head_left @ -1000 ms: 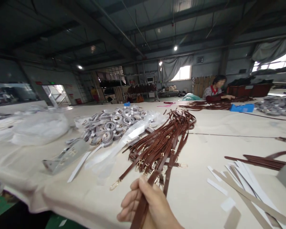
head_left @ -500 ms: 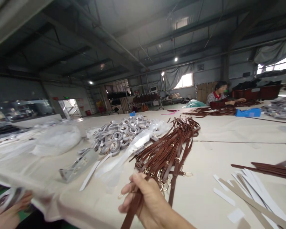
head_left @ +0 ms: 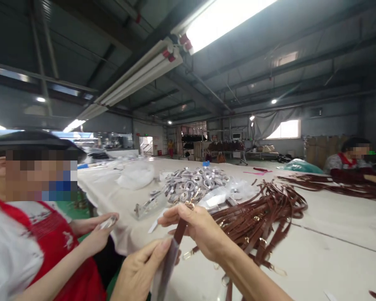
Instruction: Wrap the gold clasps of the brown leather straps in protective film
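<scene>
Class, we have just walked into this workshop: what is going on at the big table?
The person wearing the camera holds one brown leather strap with both hands: the right hand pinches its upper end near a gold clasp, the left hand grips lower down. A heap of similar brown straps lies on the cream table. A co-worker in a red apron stands beside them.

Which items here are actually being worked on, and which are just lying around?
In hand:
- brown strap, pinched near its gold clasp by the right hand
- left hand, gripping the same strap lower down
- pile of brown straps beside the right hand

Lying about:
- heap of grey coiled straps
- clear plastic bags
- co-worker's hands holding a small clear item
- table
</scene>
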Tool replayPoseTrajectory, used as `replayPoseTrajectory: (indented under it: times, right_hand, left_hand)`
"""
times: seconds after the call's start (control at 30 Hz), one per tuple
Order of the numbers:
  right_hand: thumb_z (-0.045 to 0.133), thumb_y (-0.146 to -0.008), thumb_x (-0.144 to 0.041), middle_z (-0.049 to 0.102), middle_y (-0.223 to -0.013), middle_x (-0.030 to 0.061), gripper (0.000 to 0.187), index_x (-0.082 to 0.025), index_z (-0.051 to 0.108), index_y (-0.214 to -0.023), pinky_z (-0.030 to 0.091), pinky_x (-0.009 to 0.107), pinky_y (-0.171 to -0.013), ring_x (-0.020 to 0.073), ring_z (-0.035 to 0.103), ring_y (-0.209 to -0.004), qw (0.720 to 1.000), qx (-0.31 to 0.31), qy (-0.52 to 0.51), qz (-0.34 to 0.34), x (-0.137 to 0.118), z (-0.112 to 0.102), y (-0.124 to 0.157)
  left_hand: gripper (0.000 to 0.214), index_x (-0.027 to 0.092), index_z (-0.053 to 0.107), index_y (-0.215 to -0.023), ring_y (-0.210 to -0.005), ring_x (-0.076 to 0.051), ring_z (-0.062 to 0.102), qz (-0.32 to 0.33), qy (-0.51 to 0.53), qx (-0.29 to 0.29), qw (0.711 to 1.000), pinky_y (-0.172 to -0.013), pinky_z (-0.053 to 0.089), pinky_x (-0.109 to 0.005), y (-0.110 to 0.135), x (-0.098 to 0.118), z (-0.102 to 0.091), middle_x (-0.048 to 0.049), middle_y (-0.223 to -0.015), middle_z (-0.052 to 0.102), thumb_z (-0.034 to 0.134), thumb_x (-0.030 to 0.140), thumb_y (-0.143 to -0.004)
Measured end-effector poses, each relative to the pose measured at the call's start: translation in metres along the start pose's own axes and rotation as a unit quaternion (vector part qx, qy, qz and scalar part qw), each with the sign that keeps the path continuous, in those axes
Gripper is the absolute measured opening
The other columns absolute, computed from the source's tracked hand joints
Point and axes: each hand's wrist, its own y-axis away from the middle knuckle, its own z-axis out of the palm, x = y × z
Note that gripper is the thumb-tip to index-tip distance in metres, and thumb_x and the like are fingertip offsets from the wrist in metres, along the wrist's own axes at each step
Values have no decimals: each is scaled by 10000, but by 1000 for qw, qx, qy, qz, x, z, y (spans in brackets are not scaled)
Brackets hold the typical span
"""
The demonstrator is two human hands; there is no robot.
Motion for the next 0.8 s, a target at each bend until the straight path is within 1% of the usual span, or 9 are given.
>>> replayPoseTrajectory:
  times: [0.13, 0.23, 0.33, 0.43, 0.5, 0.57, 0.63, 0.7, 0.8]
  right_hand:
    - [641, -865, -634, 678, -765, 44, 555, -131, 763, -1068, 384, 226, -592, 139, 541, -657, 995, -58, 74, 29, 6, 11, -3]
    - [648, -872, -632, 698, -913, 59, 561, -169, 722, -1179, 423, 236, -672, 155, 579, -775, 997, -63, 18, 45, 15, 12, -1]
    - [685, -850, -626, 699, -1034, 66, 609, -207, 639, -1290, 475, 285, -791, 189, 634, -905, 993, -77, -72, 55, 40, 13, 10]
    - [676, -815, -698, 707, -833, 51, 652, -161, 660, -1185, 485, 279, -710, 184, 657, -737, 990, -122, -41, 65, 74, 18, 27]
    - [544, -852, -775, 657, -628, 21, 660, -147, 670, -1013, 488, 279, -659, 169, 628, -593, 990, -121, 13, 74, 93, 22, 39]
    - [394, -897, -801, 608, -526, 7, 683, -164, 640, -908, 503, 287, -646, 172, 618, -543, 990, -99, 50, 86, 105, 25, 47]
    - [362, -914, -791, 618, -528, 13, 668, -176, 621, -900, 500, 271, -607, 179, 631, -552, 989, -87, 66, 98, 111, 28, 53]
    - [358, -913, -794, 641, -556, 25, 679, -168, 622, -927, 467, 246, -533, 173, 626, -531, 987, -93, 77, 107, 117, 29, 56]
    - [351, -891, -822, 668, -589, 45, 728, -153, 629, -963, 439, 231, -481, 170, 626, -518, 984, -104, 77, 124, 126, 31, 59]
  left_hand:
    - [456, 160, 751, -747, -659, -166, 650, 62, 55, -42, 996, -606, 522, -180, -13, 23, 2, -34, -697, 725, 706, 612, -796]
    - [436, 148, 704, -683, -649, -147, 588, 103, 50, -62, 992, -601, 487, -178, -14, 27, -1, -26, -670, 681, 687, 556, -837]
    - [417, 147, 689, -705, -673, -153, 589, 104, 51, -35, 993, -626, 494, -197, -13, 21, -7, -16, -684, 666, 688, 542, -839]
    - [399, 153, 665, -737, -669, -159, 638, 70, 90, 9, 993, -632, 513, -206, -10, 16, -10, -16, -692, 694, 695, 538, -836]
    - [351, 167, 659, -846, -696, -165, 680, 36, 135, 12, 990, -664, 537, -217, -8, 17, -12, -23, -745, 734, 711, 514, -835]
    - [352, 179, 643, -949, -713, -161, 700, 6, 167, 2, 986, -682, 546, -221, -8, 20, -14, -25, -774, 751, 709, 508, -842]
    - [387, 166, 637, -956, -693, -157, 702, -10, 173, -16, 985, -670, 543, -222, -11, 24, -18, -34, -750, 745, 681, 538, -858]
    - [407, 146, 633, -896, -659, -150, 693, -6, 167, -26, 986, -633, 528, -214, -17, 28, -24, -41, -723, 731, 672, 549, -860]
    - [386, 147, 608, -823, -610, -147, 682, 0, 158, -24, 987, -590, 507, -210, -27, 33, -32, -38, -700, 729, 726, 515, -820]
